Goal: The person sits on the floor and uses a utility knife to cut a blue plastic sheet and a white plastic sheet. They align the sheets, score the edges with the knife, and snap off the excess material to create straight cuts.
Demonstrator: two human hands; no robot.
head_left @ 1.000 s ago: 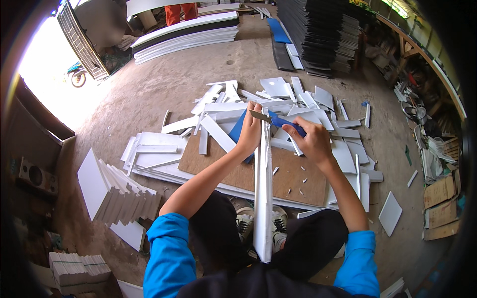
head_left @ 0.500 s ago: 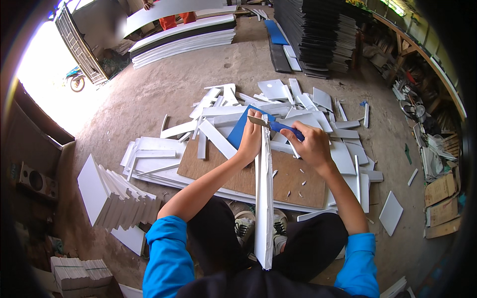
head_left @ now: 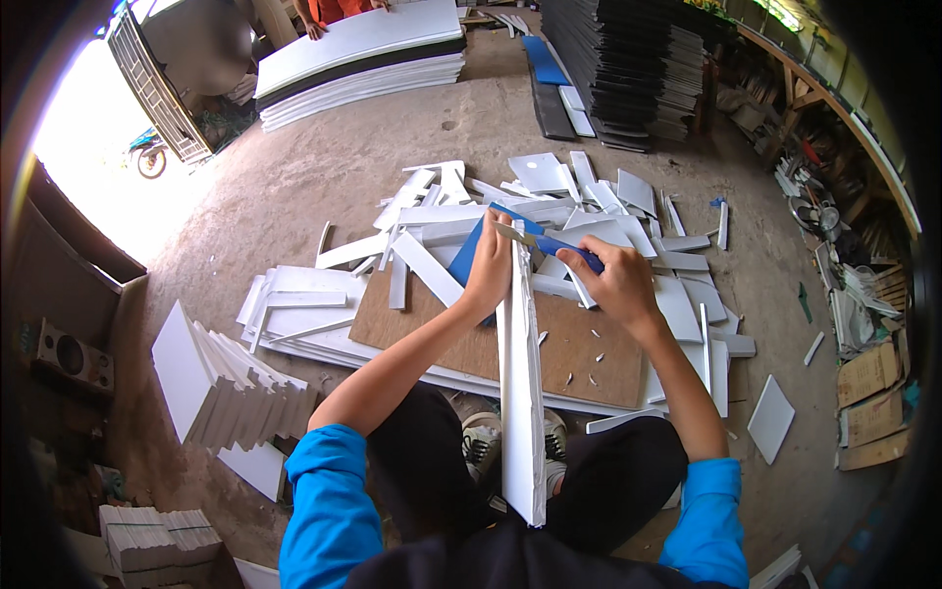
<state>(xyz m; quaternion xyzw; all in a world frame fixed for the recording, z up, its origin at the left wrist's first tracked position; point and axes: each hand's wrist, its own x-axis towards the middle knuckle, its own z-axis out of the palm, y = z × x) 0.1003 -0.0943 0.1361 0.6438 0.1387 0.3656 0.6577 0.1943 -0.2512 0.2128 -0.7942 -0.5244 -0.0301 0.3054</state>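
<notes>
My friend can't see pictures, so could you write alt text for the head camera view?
A person in blue sleeves grips a long white strip with the left hand while the right hand holds a blue-handled knife at its far end, above a brown board. White offcuts litter the concrete floor, with stacked white panels at left.

White offcuts (head_left: 549,211) crowd the floor beyond the brown board (head_left: 579,353), blocking reach ahead and to the right. Leaning white panels (head_left: 231,393) close off the left. Bare concrete floor (head_left: 324,147) lies open farther out, before the stacked sheets (head_left: 358,54).
</notes>
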